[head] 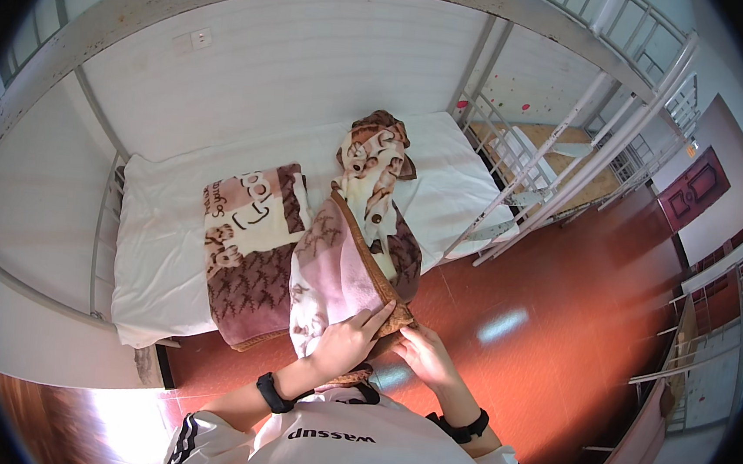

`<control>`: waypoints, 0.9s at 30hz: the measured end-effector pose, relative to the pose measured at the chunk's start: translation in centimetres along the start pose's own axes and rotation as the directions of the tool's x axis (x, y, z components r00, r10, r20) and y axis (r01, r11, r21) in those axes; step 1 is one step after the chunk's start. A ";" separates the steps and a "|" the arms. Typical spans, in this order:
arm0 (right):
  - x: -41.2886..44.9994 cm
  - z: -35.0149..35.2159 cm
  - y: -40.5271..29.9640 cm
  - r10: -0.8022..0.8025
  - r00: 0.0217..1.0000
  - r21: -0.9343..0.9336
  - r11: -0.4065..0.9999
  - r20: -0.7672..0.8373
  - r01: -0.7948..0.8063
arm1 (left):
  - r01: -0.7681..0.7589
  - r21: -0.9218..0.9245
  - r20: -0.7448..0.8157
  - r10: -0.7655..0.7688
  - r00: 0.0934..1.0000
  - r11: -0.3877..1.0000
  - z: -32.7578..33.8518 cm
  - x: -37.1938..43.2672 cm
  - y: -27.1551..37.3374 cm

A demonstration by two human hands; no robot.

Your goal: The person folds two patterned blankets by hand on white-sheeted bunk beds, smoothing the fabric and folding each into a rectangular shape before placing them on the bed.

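Observation:
A plush blanket with a brown trimmed edge point(343, 256) hangs from the bed towards my body, its far end bunched on the mattress. My left hand point(350, 341) lies on the blanket near its corner, fingers stretched along the trim. With thumb and fingers my right hand point(424, 354) pinches the same corner from the other side. To the left, a patterned blanket point(255, 255) in brown, cream and pink lies flat across the bed, its near end over the bed's front edge. Both wrists wear black bands.
A white sheet point(163, 215) covers the lower bunk. The metal bunk frame arches overhead, and a white ladder point(546, 180) stands at its right end. Another bunk with a bare board point(549, 141) stands beyond. Red-brown floor point(530, 375) extends right, towards a dark red door point(695, 189) and more metal bunks.

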State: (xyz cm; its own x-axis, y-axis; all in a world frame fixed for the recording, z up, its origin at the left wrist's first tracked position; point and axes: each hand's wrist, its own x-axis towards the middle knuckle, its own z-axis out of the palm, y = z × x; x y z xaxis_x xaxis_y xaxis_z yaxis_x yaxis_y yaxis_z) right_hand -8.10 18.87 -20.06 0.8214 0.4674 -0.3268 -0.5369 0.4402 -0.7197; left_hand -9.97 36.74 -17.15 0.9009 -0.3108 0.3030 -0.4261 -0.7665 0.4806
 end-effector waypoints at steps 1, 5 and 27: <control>0.0 -0.2 0.2 0.007 1.000 0.001 1.000 0.003 -0.007 | -0.008 0.015 0.009 0.008 1.000 1.000 0.1 -0.1 0.0; -0.4 0.8 0.0 0.048 0.999 0.117 0.992 -0.017 -0.045 | -0.022 0.039 -0.019 0.023 1.000 0.999 0.7 -0.6 -0.2; -1.8 6.2 0.0 -0.061 0.976 0.051 0.996 -0.208 0.073 | -0.379 0.014 -0.061 0.379 0.923 0.925 -0.3 -7.2 -3.4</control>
State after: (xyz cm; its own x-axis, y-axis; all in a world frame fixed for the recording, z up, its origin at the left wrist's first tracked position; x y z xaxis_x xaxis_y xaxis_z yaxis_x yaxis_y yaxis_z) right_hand -10.76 22.83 -15.65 0.8746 0.2702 -0.4026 -0.4847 0.5114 -0.7096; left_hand -15.06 41.72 -20.75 0.6655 -0.5433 0.5118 -0.7344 -0.5993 0.3187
